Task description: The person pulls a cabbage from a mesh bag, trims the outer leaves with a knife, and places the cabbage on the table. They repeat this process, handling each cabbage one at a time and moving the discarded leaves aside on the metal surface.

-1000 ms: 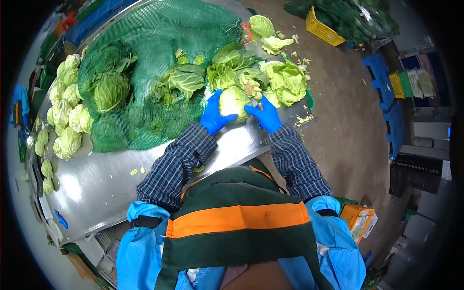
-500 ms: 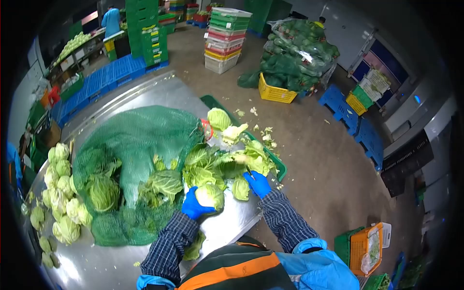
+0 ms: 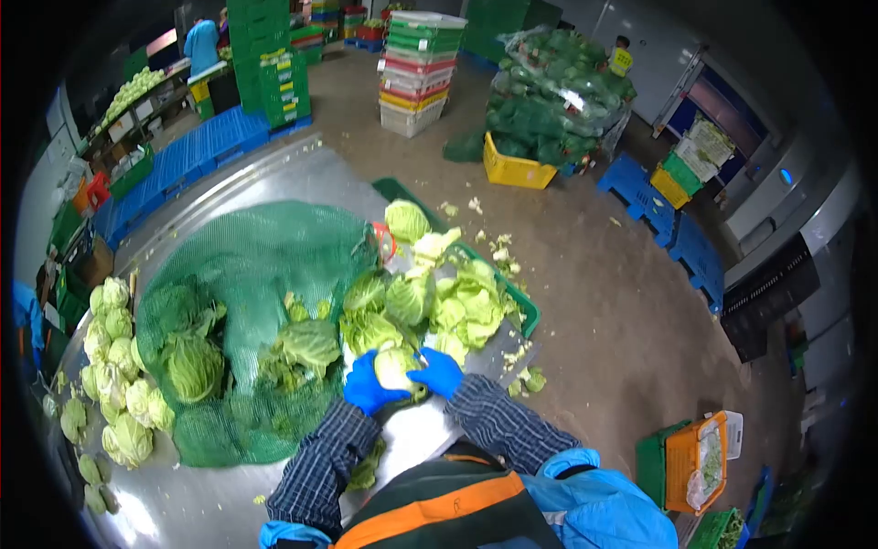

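My left hand [image 3: 373, 385], in a blue glove, grips the left side of a pale green cabbage [image 3: 397, 368] on the metal table [image 3: 425, 439]. My right hand [image 3: 439, 371], also blue-gloved, is closed at the cabbage's right side; whether a tool is in it cannot be made out. Loose leaves [image 3: 468, 306] lie just beyond both hands. To the left, a green mesh bag [image 3: 265, 247] spreads over the table with several cabbages in it.
Trimmed cabbages [image 3: 119, 348] are heaped at the table's left edge. A green tray [image 3: 529, 316] runs along the far right edge. On the floor stand stacked crates [image 3: 421, 78], a yellow crate [image 3: 519, 166] and an orange crate [image 3: 681, 467]. People work in the background.
My right hand has moved left, from the leaves to the cabbage. Leaves that were near it now lie on the pile, and some scraps have appeared on the right.
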